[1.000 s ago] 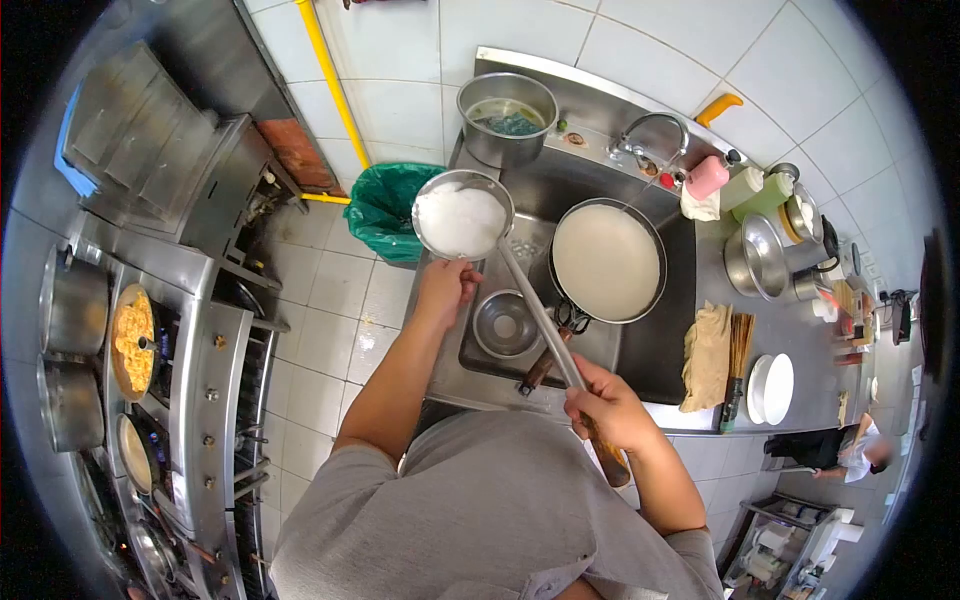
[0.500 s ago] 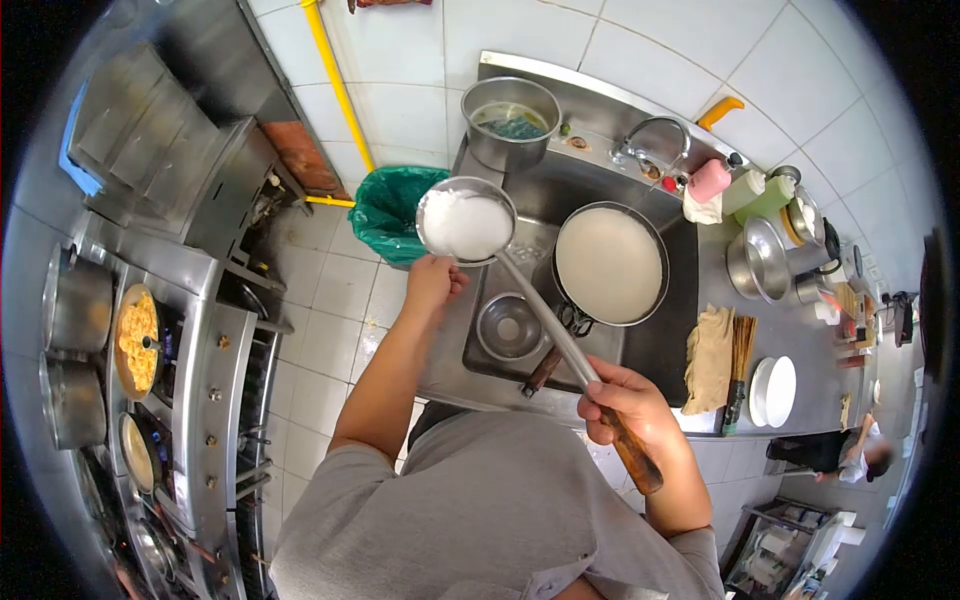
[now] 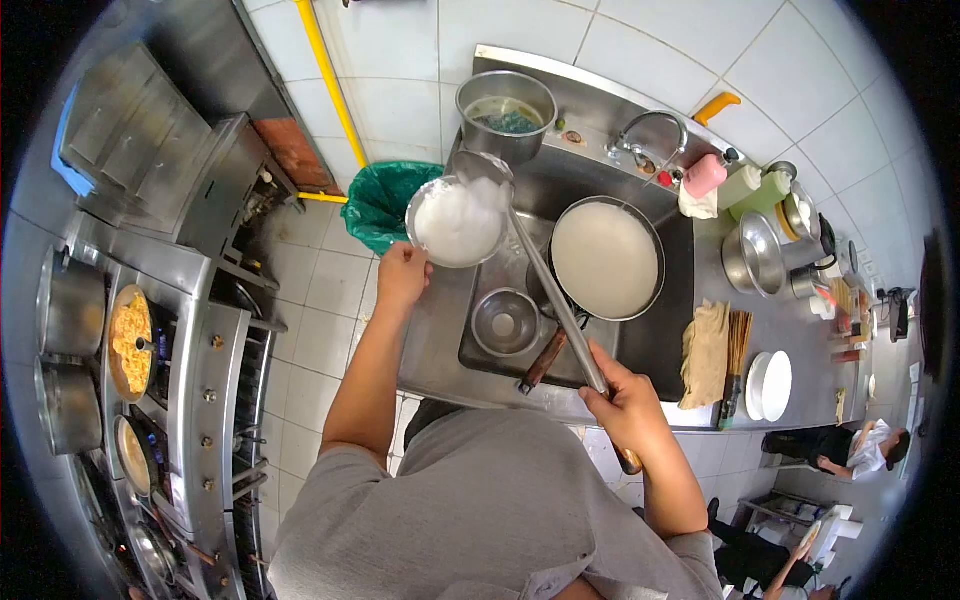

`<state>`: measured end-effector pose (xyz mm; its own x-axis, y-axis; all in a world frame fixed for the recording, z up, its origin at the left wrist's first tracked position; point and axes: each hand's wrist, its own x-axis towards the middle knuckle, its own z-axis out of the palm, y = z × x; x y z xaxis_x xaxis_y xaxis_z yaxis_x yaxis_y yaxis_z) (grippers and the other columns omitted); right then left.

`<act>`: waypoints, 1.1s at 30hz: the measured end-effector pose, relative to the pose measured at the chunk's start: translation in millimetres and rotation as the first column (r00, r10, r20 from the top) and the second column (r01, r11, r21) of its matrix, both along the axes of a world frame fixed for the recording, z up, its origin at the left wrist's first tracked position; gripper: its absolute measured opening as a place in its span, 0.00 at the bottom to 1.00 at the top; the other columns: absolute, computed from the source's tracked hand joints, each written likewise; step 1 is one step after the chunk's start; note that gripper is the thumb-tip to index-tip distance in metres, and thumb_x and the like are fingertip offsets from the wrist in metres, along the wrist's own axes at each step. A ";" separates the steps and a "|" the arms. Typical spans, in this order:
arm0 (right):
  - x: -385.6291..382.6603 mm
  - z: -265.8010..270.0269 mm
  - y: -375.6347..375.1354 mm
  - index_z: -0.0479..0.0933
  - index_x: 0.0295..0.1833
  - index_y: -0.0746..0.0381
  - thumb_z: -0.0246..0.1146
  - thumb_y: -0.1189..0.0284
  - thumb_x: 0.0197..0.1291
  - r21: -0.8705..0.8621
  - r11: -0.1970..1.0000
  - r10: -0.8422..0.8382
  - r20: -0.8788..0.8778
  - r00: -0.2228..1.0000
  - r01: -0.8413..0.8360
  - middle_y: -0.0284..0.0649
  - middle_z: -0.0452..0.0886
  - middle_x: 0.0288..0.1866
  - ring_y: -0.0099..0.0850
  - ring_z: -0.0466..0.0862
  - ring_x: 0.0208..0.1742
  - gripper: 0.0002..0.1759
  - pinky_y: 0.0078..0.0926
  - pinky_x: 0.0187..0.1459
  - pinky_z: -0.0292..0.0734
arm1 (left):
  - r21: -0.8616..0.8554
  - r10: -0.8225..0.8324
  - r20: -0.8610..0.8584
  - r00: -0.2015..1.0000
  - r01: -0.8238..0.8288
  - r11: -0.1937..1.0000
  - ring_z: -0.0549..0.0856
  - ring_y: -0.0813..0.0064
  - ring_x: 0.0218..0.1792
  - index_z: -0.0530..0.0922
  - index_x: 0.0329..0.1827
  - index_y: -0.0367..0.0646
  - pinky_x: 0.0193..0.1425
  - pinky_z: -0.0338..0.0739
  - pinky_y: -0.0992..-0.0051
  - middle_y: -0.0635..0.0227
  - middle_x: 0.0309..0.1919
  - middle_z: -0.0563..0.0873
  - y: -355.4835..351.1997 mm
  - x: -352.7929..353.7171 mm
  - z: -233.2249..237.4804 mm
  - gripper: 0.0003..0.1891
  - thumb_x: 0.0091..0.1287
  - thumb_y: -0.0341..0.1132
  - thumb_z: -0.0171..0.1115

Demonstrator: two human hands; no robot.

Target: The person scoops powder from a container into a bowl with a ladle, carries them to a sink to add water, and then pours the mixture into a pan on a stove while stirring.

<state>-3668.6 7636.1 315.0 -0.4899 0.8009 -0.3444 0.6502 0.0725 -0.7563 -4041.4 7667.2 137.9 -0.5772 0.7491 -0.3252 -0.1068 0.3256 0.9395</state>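
My left hand (image 3: 403, 276) pinches the near-left rim of a round bowl (image 3: 457, 222) holding white foamy stuff. Wrapped round the long handle of a metal ladle (image 3: 553, 290) is my right hand (image 3: 628, 402). The ladle's head is tilted at the bowl's upper right edge, with white stuff between the two. To the right, a pan of pale, milky liquid (image 3: 606, 259) stands in the sink. A small metal bowl (image 3: 505, 322) sits in the sink beside a wooden pan handle (image 3: 546, 362).
A pot (image 3: 507, 112) stands at the sink's back left, near a green-lined bin (image 3: 385, 205). The faucet (image 3: 648, 135) is behind the sink. Folded cloth (image 3: 705, 356), a brush and white plates (image 3: 770, 386) lie right. The stove (image 3: 205, 390) is left; people are at far right.
The ladle's head has tipped and turned away from the bowl, which now shows separately with white stuff in it. My right hand has shifted along the handle. Another person has appeared at lower right.
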 end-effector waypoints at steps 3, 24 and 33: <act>-9.0 -11.7 1.8 0.65 0.78 0.58 0.68 0.75 0.60 0.143 0.989 0.042 0.016 0.999 -0.044 0.52 0.81 0.26 0.33 0.83 0.24 0.39 0.29 0.34 0.79 | 0.089 0.062 -0.056 0.996 -0.057 0.994 0.80 0.79 0.19 0.76 0.46 0.37 0.20 0.72 0.77 0.65 0.22 0.83 0.3 4.6 0.0 0.08 0.71 0.32 0.61; 4.8 -25.3 30.1 0.73 0.74 0.50 0.66 0.77 0.57 0.560 0.693 0.229 0.425 0.876 -0.454 0.44 0.81 0.29 0.46 0.83 0.26 0.36 0.44 0.32 0.81 | 0.216 -0.039 -0.012 0.999 0.041 0.976 0.81 0.81 0.22 0.67 0.74 0.36 0.25 0.75 0.79 0.66 0.27 0.85 1.7 -9.3 -19.4 0.26 0.72 0.25 0.56; 24.2 24.9 21.3 0.75 0.72 0.46 0.69 0.77 0.55 0.541 0.741 0.177 0.413 0.893 -0.397 0.43 0.79 0.28 0.44 0.81 0.26 0.36 0.42 0.32 0.79 | 0.146 0.038 0.235 0.971 -0.074 0.987 0.87 0.76 0.25 0.65 0.74 0.41 0.25 0.79 0.78 0.63 0.30 0.86 -1.8 11.8 3.8 0.26 0.74 0.26 0.57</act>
